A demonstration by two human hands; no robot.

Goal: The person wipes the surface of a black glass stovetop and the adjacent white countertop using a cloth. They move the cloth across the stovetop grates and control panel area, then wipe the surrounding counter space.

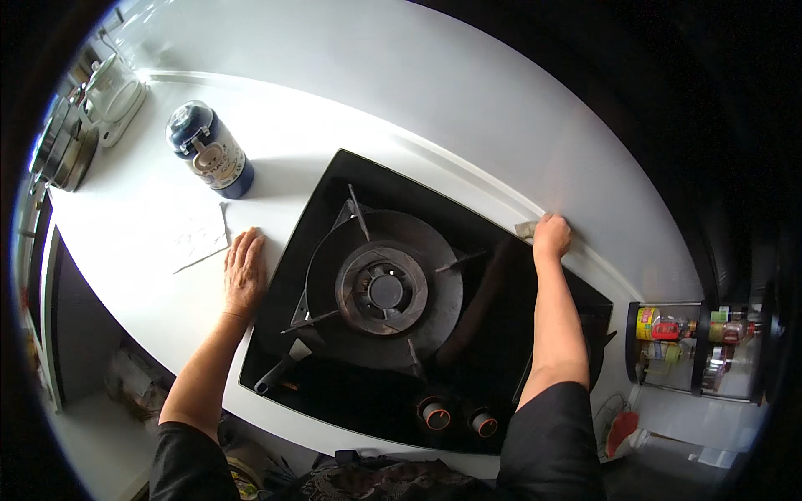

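My left hand (245,273) rests flat on the white countertop, beside the left edge of a black glass gas cooktop (495,275). Just beyond its fingers lies a white folded cloth or paper (202,241). At the cooktop's back edge, my right hand (551,235) is closed on a greyish cloth or sponge (525,229), against the raised strip at the wall; most of what it holds is hidden by the fingers. Between my arms sits the round burner (385,292) with its pan supports. A scraper with a dark handle (282,368) lies on the cooktop's front left corner.
A blue lidded canister (213,150) stands on the counter behind my left hand. Farther left are a glass kettle (116,94) and stacked metal pots (66,147). A rack of bottles (665,341) stands at the right. Two control knobs (435,414) are near the cooktop's front edge.
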